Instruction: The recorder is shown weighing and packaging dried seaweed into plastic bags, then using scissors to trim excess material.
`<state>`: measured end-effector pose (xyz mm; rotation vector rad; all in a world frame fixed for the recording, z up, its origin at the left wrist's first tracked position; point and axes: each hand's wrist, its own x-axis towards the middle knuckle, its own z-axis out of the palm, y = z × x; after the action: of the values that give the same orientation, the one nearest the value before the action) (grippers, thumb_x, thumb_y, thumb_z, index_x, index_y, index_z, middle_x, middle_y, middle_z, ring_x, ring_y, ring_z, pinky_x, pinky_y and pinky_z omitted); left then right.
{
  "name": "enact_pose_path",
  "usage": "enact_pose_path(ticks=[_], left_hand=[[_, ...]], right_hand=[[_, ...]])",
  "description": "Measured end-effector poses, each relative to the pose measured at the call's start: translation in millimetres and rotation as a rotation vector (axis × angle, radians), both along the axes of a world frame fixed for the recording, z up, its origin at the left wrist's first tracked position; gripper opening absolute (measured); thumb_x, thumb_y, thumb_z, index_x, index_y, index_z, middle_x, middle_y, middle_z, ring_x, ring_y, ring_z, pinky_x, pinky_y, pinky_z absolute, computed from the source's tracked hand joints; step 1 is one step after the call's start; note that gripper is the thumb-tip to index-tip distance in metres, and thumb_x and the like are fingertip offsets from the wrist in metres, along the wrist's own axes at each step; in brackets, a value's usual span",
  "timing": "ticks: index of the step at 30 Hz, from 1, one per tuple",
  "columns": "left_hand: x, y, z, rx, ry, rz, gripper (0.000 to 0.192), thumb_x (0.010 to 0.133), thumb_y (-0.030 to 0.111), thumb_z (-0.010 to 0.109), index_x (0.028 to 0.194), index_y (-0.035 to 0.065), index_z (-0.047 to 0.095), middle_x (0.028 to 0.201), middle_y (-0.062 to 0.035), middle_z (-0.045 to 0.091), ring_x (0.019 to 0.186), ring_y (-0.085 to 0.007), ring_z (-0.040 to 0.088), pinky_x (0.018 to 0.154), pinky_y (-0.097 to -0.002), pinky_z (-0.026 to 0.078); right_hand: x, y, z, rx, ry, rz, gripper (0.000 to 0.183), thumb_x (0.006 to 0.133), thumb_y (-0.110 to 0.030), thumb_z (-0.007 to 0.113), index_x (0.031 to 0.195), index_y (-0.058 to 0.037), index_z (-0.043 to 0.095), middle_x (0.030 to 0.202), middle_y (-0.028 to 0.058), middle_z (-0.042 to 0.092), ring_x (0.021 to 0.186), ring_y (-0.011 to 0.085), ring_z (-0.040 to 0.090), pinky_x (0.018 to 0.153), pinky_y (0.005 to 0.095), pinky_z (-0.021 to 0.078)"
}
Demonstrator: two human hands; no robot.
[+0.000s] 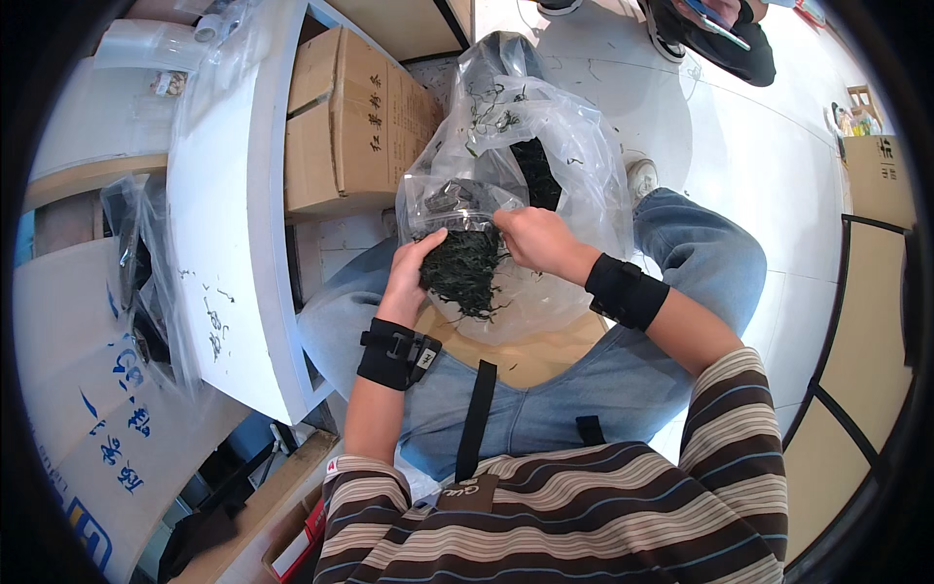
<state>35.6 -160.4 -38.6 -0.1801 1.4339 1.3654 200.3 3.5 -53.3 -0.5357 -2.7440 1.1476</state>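
Note:
A clear plastic bag (467, 212) holds dark green dried strands (463, 274), which look like shredded seaweed. My left hand (414, 266) grips its left side, thumb on top. At the bag's right edge near a band across it, the fingers of my right hand (536, 237) are closed on the plastic. Beneath and beyond both hands lies a large, crumpled clear plastic sack (595, 179), with more dark strands (540, 171) showing inside and loose bits stuck to its upper part. Both of my wrists wear black straps.
A white table (226, 292) with scattered strands stands at the left, beside a cardboard box (365, 131). A wooden surface (511, 358) shows between my legs. Another person (730, 36) holds a phone at the top right. Boxes and black-edged panels (872, 314) line the right side.

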Motion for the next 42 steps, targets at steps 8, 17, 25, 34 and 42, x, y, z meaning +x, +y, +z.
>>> enact_pose_path(ticks=[8,17,25,34,42], left_hand=[[4,-1,-11,0.025,0.040,0.065,0.029,0.083,0.017,0.073,0.100,-0.0049,0.064,0.093,-0.0102,0.068,0.080,-0.0182,0.067,0.073,-0.0297,0.053],[-22,-12,-15,0.010,-0.178,0.099,0.032,0.081,0.021,0.075,0.100,-0.0043,0.066,0.095,-0.0124,0.069,0.082,-0.0222,0.068,0.075,-0.0322,0.054],[-26,-12,2,0.004,-0.134,-0.036,0.030,0.083,0.022,0.072,0.096,-0.0045,0.067,0.090,-0.0130,0.071,0.075,-0.0214,0.069,0.070,-0.0320,0.056],[-19,-2,1,0.110,-0.293,0.002,0.030,0.088,0.024,0.065,0.100,-0.0032,0.067,0.096,-0.0122,0.071,0.083,-0.0220,0.070,0.078,-0.0329,0.056],[-21,-18,-20,0.121,-0.338,-0.012,0.035,0.095,0.025,0.055,0.110,-0.0047,0.064,0.105,-0.0138,0.070,0.091,-0.0233,0.069,0.085,-0.0337,0.054]], right_hand=[[0,-11,23,-0.073,0.107,0.165,0.011,0.081,-0.010,0.060,0.086,-0.0040,0.052,0.077,0.0151,0.062,0.072,0.0383,0.061,0.061,0.0486,0.0477],[-2,6,24,-0.067,0.058,0.126,0.007,0.080,-0.012,0.055,0.085,-0.0061,0.055,0.072,0.0148,0.063,0.070,0.0381,0.062,0.058,0.0490,0.0484],[8,26,42,0.076,-0.054,0.311,0.011,0.074,-0.012,0.059,0.082,-0.0047,0.058,0.063,0.0160,0.060,0.065,0.0377,0.063,0.058,0.0469,0.0507],[9,16,62,0.210,0.125,0.239,0.005,0.074,-0.004,0.058,0.078,-0.0033,0.054,0.076,0.0123,0.057,0.066,0.0340,0.062,0.057,0.0449,0.0500],[9,4,50,0.233,-0.032,0.300,0.015,0.077,-0.015,0.062,0.069,-0.0025,0.065,0.074,0.0134,0.062,0.068,0.0320,0.064,0.062,0.0429,0.0530]])
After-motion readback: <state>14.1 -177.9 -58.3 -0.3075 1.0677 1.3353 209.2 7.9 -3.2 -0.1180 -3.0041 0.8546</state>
